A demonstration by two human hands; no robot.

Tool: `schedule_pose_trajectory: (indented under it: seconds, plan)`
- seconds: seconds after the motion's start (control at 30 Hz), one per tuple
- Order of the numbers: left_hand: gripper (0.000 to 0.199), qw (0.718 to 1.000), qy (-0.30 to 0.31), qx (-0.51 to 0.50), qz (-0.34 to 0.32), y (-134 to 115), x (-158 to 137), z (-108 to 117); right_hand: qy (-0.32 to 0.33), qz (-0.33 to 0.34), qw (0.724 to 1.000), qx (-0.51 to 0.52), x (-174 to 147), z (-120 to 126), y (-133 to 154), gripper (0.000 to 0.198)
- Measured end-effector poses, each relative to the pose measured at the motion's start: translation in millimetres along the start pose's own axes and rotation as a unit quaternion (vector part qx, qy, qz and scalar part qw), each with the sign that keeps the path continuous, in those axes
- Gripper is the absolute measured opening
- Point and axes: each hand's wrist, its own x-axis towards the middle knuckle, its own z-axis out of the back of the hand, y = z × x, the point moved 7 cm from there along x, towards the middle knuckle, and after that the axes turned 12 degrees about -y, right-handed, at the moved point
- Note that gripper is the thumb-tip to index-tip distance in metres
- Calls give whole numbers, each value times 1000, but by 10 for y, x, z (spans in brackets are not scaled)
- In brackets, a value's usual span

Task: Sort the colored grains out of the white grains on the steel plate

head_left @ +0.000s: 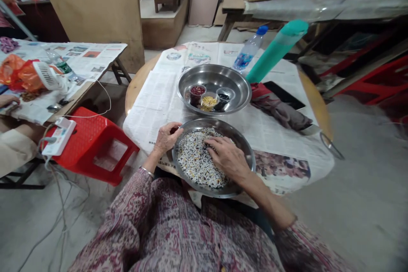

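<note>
Right hand [227,158] lies palm-down in the near steel tray [247,153], fingers spread flat w/ tips on the mixed grains [194,161], not clamped on anything I can see. Left hand [165,137] sits at the tray's left rim, fingers curled in together at the edge w/ something small and dark at the tips; can't tell if it's pinching it or just holding the rim. Tray sits lower centre of frame, at the near edge of the round table [135,83], on newspaper [153,106], half over the person's lap. Grains are a black/white/yellow mix covering most of the tray floor. Just beyond, touching or nearly so, is a second steel tray [237,80] holding three small cups: red beans [197,90], yellow grains [208,102], dark ones [223,97]. Right of that, a teal bottle [276,51] leaning over, a clear water bottle [248,53] w/ blue cap, and a bundled grey-red cloth [280,110] over a black tablet [285,95]. Nothing btwn the hands and the cups. Left of frame: red plastic stool [95,136] w/ a power strip [59,136], cables trailing on the floor, and another table [79,63] w/ a small white fan [47,75] and orange bags [19,72]. Another person's hand [8,101] rests at far left edge.
</note>
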Motion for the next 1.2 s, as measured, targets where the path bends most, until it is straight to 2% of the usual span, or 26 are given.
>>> schedule_pose_trajectory:
  seconds: [0.1, 0.2, 0.27, 0.33, 0.43, 0.6, 0.7, 0.77, 0.87, 1.03, 1.1, 1.2]
  plan:
    - [18, 1000, -4, 3, -1, -7, -3, 10, -7, -25, 999, -30, 122, -47, 98, 35]
    - [18, 1000, -6, -2, 1, -23, -13, 20, 6, 24, 1000, 7, 160, -113, 401, 48]
    - [17, 1000, -7, -2, 2, -32, -20, 26, 21, 87, 995, 52, 133, -143, 626, 42]
    - [16, 1000, -10, 3, 2, -36, -24, 31, 47, 145, 984, 92, 74, -161, 770, 27]
    - [15, 1000, -9, 9, 2, -30, -28, 29, 88, 175, 977, 84, -10, -166, 698, 14]
    - [18, 1000, 1, 0, -2, -7, -25, 4, 80, 95, 992, -27, -129, 40, 50, 19]
    - [19, 1000, 3, -1, -2, 3, -14, -6, 63, 57, 995, -52, -282, 220, -201, 16]
    - [19, 1000, 8, 0, -3, -4, -10, -10, 52, 34, 996, -57, -385, 287, -237, 18]
    - [19, 1000, 8, -2, -7, -27, -6, -2, 40, 1, 998, -49, -452, 247, -170, 40]
    - [19, 1000, 7, 3, -2, -46, -9, 5, 24, -79, 996, -45, -201, 30, -132, 55]
    - [19, 1000, 4, 8, 2, -41, -10, 7, 23, -85, 996, -26, -40, -42, -120, 48]
    - [19, 1000, 7, 8, -1, -42, -10, 3, 43, -49, 998, 21, 153, -134, -26, 27]
